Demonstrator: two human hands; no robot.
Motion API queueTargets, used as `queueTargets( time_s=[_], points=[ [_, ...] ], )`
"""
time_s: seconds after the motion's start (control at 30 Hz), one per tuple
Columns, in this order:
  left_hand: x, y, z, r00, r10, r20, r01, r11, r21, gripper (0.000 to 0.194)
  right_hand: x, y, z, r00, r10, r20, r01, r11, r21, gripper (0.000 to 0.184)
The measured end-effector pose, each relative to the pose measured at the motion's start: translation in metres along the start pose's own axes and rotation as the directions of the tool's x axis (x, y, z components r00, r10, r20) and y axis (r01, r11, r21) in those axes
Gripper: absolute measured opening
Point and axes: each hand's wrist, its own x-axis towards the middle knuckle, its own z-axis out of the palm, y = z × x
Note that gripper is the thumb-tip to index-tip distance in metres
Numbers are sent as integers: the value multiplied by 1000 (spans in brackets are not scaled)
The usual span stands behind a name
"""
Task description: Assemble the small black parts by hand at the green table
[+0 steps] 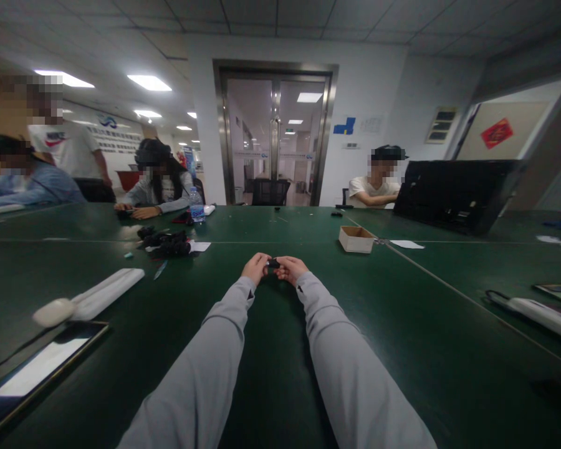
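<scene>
Both my arms reach forward over the green table, in grey sleeves. Between my fingertips is a small black object (273, 263) with a light, shiny part at its left end; its kind is too small to make out. My left hand (256, 268) pinches its left end. On the other side, my right hand (292, 269) grips the right end, fingers curled round it. The two hands are close together, just above or resting on the tabletop; which of these, I cannot tell.
A small open box (356, 240) sits ahead to the right, near a black monitor (453, 194). Ahead to the left are tangled black items (168, 243) and a water bottle (197, 206). A phone (47, 368) and white power strip (107, 293) lie left. Several people are across the table.
</scene>
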Motion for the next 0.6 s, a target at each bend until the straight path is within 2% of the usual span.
queueTargets(
  time_s=[0.37, 0.6],
  points=[
    [-1, 1, 0, 999, -24, -30, 25, 1000, 6, 20, 0, 0, 0, 1000, 5, -11, -5, 1000, -3, 6],
    [0, 0, 0, 1000, -31, 3, 31, 999, 5, 22, -1, -1, 1, 1000, 4, -8, -4, 1000, 0, 6]
  ],
)
